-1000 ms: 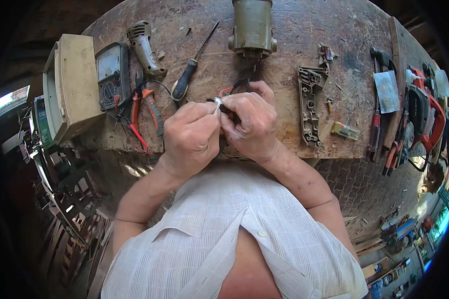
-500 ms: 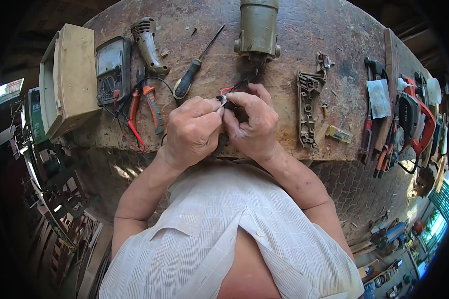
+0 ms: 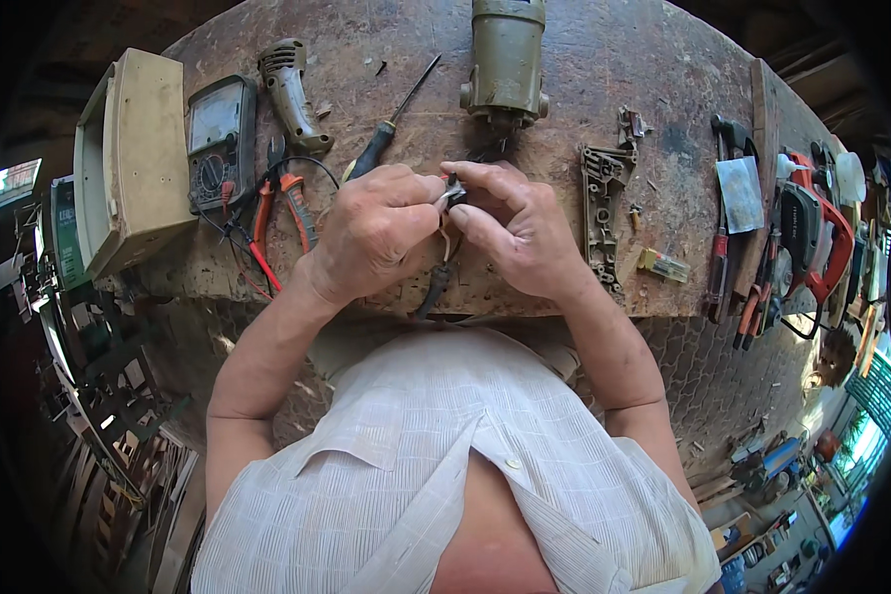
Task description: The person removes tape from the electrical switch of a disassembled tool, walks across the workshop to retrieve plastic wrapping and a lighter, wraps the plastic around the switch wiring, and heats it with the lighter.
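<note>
Close together over the bench's near edge, both my hands meet at a small black electrical part (image 3: 454,191) with wires. My left hand (image 3: 374,233) is closed, thumb and forefinger pinching a wire at the part. My right hand (image 3: 525,228) grips the part between thumb and forefinger from the other side. Below my fingers hangs a dark cable (image 3: 434,287) with bare-looking light wire at its upper end. Beyond the hands stands an olive-green motor housing (image 3: 506,59), dark at its near end. To the right lies a matching handle shell half (image 3: 600,213), its inside showing.
On the left are a beige box (image 3: 147,148), a multimeter (image 3: 218,134), red-handled pliers (image 3: 297,210), an olive handle piece (image 3: 289,89) and a screwdriver (image 3: 374,148). A yellowish clear piece (image 3: 663,265) lies right. Red-and-black power tool (image 3: 817,228) and hand tools crowd the right edge.
My right hand has opened out somewhat and turned, so the black part and the cable below it show more. The view has shifted slightly.
</note>
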The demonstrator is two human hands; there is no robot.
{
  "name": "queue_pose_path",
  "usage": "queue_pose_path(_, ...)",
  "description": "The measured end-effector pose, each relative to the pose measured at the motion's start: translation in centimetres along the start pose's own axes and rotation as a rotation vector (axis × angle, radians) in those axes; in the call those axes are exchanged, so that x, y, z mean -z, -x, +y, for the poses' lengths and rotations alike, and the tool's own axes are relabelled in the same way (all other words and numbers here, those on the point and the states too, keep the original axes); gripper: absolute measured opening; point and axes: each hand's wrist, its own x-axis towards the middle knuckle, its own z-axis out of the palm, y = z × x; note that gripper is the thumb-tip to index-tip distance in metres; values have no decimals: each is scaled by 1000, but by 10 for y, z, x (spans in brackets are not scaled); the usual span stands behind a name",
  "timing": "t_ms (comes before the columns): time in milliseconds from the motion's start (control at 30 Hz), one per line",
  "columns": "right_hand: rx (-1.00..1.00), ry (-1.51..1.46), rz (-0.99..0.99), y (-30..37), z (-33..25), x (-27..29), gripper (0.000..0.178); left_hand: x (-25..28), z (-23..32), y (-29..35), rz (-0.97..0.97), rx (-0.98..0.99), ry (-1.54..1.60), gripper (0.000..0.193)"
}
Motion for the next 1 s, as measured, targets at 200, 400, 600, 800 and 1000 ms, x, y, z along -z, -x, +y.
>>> queue_pose_path(200, -121, -185, -112, -4, 1, 14, 33, 1, -4, -5, -6, -156, 3, 18)
queue_pose_path(400, -236, -485, -73, 4, 2, 5, 24, -9, -2, 2, 79, -81, 88, 20)
queue_pose_path(600, -111, -398, 78, 9, 5, -9, 23, 3, 23, 2, 160, 197, 179, 17)
queue_pose_path(800, -182, -432, 102, 9, 6, -12, 24, 3, 19, -3, 84, 143, 73, 11)
queue_pose_path(1000, -170, -529, 95, 8, 9, -13, 21, 8, 14, -8, -49, 284, 192, 13)
